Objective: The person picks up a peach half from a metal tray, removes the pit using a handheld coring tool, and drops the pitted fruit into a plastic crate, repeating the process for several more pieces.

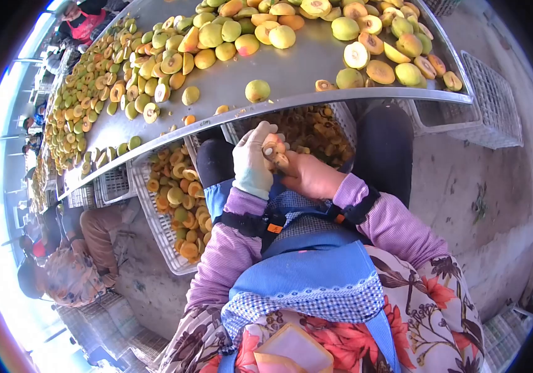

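My left hand (253,161), in a pale glove, is closed around a cut peach (272,148) with its face showing. Against that fruit presses my right hand (313,176), bare and with curled fingers. A small roundish piece shows at its fingertips, too small to tell whether it is fruit or a tool. Both hands are together above my lap, just below the edge of the metal table (304,68). Beneath them, between my knees, a crate holds dark yellow fruit pieces (322,133).
Many whole and halved peaches (217,34) lie across the table. A white crate (182,264) of hollowed halves stands left of my legs. On the right are grey plastic crates (487,102). A seated person (74,267) is at left, and another in a red apron (86,28) farther off.
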Demonstrator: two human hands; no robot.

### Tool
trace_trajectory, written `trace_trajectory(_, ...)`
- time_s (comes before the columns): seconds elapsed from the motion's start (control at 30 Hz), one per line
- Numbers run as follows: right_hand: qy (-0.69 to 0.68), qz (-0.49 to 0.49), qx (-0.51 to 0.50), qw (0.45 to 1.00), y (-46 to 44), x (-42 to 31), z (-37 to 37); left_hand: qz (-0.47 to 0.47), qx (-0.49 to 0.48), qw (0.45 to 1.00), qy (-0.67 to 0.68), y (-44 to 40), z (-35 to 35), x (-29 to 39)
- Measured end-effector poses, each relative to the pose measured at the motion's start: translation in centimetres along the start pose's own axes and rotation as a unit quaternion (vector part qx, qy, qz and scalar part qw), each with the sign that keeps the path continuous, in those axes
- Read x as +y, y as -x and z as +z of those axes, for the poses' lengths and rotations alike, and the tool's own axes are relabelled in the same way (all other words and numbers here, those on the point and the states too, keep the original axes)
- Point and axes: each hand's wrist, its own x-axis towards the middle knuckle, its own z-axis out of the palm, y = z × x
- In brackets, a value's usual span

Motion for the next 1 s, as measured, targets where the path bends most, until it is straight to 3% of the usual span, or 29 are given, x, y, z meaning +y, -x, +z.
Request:
trace_trajectory(0.03,-0.005,0.018,-0.006,1.000,-0.1,-0.1,0.0,0.015,-0.004,1.000,-0.006,0.0,-0.1,-0.2)
trace_trajectory(0.07,-0.098,0.166,-0.095,0.977,-0.5,-3.0,-2.0,0.030,-0.008,0.999,-0.012,0.3,0.0,-0.1)
trace_trajectory(0.1,-0.190,0.309,-0.180,0.915,-0.5,-4.5,-3.0,0.043,-0.011,0.999,-0.020,0.7,-0.1,-0.2)
trace_trajectory(0.13,-0.233,0.323,-0.194,0.896,-0.3,-3.8,-3.1,0.055,-0.018,0.998,-0.035,0.7,-0.4,-0.4)
trace_trajectory(0.2,-0.120,0.229,-0.149,0.954,0.1,-1.9,-1.4,0.080,-0.033,0.994,-0.064,0.4,-0.9,-0.9)
trace_trajectory(0.27,0.047,0.028,-0.003,0.998,0.5,-1.5,0.1,0.031,-0.011,0.999,-0.020,0.0,-0.7,-0.8)
trace_trajectory(0.37,0.090,0.195,-0.062,0.975,0.4,-3.1,-0.8,-0.018,0.012,0.998,0.063,-0.9,-0.8,-1.2)
trace_trajectory(0.47,0.192,0.253,-0.021,0.948,0.3,-4.8,-0.7,-0.006,0.004,0.995,0.099,-0.6,-0.2,-1.1)
trace_trajectory(0.57,0.141,0.158,-0.026,0.977,0.7,-3.1,-0.9,0.013,-0.009,0.999,0.038,0.2,0.1,-0.4)
trace_trajectory(0.67,0.189,0.201,-0.136,0.952,0.6,-3.9,-2.5,0.019,-0.056,0.996,-0.063,0.2,-0.1,0.1)
trace_trajectory(0.77,0.182,0.164,-0.130,0.961,0.7,-3.3,-2.3,0.060,-0.134,0.968,-0.203,0.3,-0.9,1.0)
trace_trajectory(0.8,0.124,0.157,-0.126,0.972,0.7,-2.8,-2.0,-0.007,-0.091,0.983,-0.156,0.4,-0.5,1.2)
trace_trajectory(0.87,0.004,0.138,-0.120,0.983,0.9,-1.9,-1.4,0.039,-0.095,0.971,-0.217,0.6,-0.6,0.8)
trace_trajectory(0.97,-0.134,0.346,-0.223,0.902,-0.3,-5.4,-3.6,0.079,-0.140,0.954,-0.252,0.4,-1.1,0.7)
trace_trajectory(1.0,-0.180,0.333,-0.236,0.895,-0.2,-4.3,-3.6,0.085,-0.154,0.951,-0.255,0.4,-1.0,0.9)
